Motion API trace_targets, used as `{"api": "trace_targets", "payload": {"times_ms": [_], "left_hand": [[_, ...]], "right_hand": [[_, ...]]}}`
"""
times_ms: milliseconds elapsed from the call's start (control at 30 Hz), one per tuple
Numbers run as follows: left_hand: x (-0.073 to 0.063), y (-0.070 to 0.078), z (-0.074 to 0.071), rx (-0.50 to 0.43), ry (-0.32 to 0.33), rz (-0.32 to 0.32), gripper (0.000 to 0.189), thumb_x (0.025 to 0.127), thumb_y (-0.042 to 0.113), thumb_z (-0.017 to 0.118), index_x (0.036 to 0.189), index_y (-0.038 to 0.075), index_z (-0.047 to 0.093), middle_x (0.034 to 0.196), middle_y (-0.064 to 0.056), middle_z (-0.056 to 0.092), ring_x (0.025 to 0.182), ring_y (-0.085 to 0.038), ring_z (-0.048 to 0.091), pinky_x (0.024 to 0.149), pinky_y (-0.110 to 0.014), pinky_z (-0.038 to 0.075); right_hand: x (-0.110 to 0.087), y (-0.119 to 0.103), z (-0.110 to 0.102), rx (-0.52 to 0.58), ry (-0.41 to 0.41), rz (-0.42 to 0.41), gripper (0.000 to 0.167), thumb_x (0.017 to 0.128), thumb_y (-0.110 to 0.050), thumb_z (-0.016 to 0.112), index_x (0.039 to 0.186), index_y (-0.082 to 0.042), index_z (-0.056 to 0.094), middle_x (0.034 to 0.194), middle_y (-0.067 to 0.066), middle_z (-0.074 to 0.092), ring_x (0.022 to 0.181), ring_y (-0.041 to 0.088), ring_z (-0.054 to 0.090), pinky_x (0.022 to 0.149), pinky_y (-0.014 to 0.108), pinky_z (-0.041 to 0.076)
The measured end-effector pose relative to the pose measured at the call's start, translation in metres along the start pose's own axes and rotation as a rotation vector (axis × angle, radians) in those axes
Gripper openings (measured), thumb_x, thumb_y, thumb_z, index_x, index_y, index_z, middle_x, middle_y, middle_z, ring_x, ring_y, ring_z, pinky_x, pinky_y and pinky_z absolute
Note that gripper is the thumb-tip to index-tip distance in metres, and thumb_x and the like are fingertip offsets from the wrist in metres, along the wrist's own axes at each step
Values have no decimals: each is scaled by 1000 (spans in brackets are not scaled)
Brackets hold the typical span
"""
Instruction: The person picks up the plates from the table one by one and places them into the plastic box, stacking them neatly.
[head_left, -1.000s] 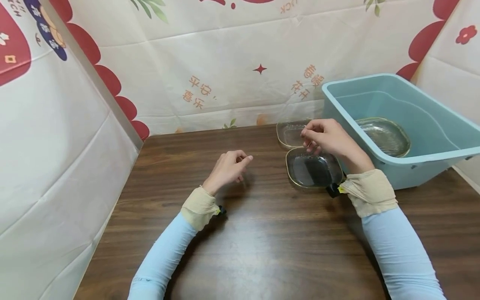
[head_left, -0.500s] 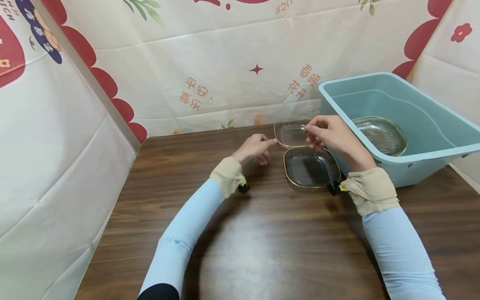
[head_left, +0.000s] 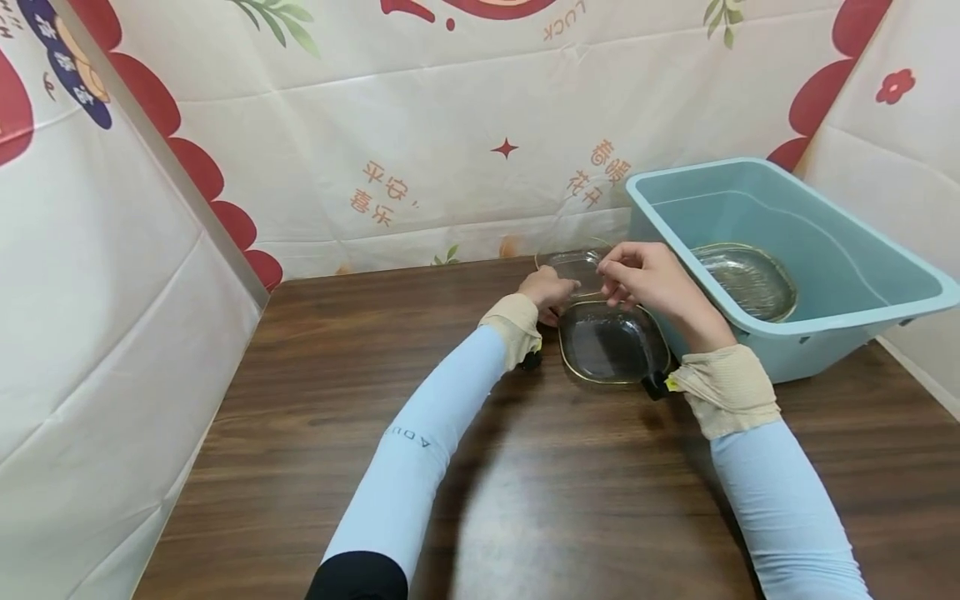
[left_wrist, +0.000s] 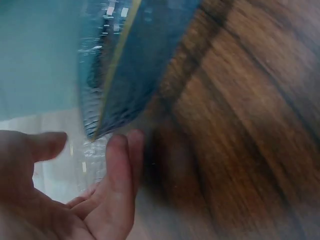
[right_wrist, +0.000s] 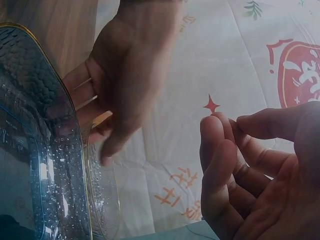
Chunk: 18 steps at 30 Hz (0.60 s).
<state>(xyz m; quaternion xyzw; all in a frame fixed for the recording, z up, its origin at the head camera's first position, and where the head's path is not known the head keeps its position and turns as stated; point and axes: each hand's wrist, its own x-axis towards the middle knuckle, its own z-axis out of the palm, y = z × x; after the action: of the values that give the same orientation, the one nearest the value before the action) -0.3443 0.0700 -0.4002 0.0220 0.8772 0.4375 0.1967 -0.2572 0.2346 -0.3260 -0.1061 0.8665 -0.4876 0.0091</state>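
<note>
Two see-through, gold-rimmed rectangular dishes lie by the tub's left side. My left hand (head_left: 547, 292) is at the left edge of the far dish (head_left: 588, 271). In the left wrist view its thumb and fingers (left_wrist: 120, 175) stand apart, with part of a clear dish visible in the gap. The near dish (head_left: 615, 342) has a darker look, and its textured wall (right_wrist: 55, 150) fills the left of the right wrist view. Above the two dishes hovers my right hand (head_left: 645, 275). Its fingers (right_wrist: 215, 165) are loosely curled, the thumb close to the fingertips, with nothing visible between them.
A light blue plastic tub (head_left: 757, 329) stands at the right, with another gold-rimmed dish (head_left: 750, 279) inside. Behind the brown wooden table (head_left: 360, 383) hangs a white printed cloth (head_left: 322, 142), which also covers the left side.
My left hand has moved right and forward from over the table to the far dish. The right hand stays above the dishes, nearly still. The head view has shifted slightly.
</note>
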Motion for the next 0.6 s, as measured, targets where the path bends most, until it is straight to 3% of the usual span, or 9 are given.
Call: {"api": "trace_targets", "payload": {"times_ms": [100,233,333,433,500,600], "left_hand": [[16,-1,4,129,40,-8,31,100,32,57,111,3,64,85,-14,73,48,-20,69,50,-31,61],[27,2,8,167,116,-51,52,98,23,53,145,1,46,110,-20,71,56,-23,73,48,-30,61],[27,7,10,149,184,-91,68,99,24,56,156,6,25,124,-23,67,84,-30,76,59,-32,65],[36,6,14,199,258,-117,75,96,29,65,154,10,22,122,-20,70,105,-33,71,74,-32,64],[36,6,14,215,271,-123,78,95,29,66,154,8,21,121,-21,70,106,-32,71,79,-31,64],[34,5,13,226,260,-117,75,97,27,61,156,2,22,117,-20,72,91,-28,75,83,-30,63]], "right_hand": [[0,-1,0,-15,-1,-2,22,106,-16,56,106,4,66,72,3,70,60,17,71,51,31,58],[1,-2,0,-23,-5,1,21,106,-17,58,105,3,67,72,3,70,60,16,70,51,32,59],[1,-1,1,-24,-9,8,21,105,-18,59,105,2,67,72,5,71,61,19,71,53,34,60],[2,0,2,-35,-26,17,22,105,-19,60,105,1,67,74,7,72,62,23,73,53,34,60],[1,1,2,-42,-30,20,22,105,-19,59,104,1,67,75,9,72,63,25,73,53,35,60],[2,2,2,-48,-31,21,22,105,-19,59,104,1,67,74,9,72,62,24,72,53,36,60]]}}
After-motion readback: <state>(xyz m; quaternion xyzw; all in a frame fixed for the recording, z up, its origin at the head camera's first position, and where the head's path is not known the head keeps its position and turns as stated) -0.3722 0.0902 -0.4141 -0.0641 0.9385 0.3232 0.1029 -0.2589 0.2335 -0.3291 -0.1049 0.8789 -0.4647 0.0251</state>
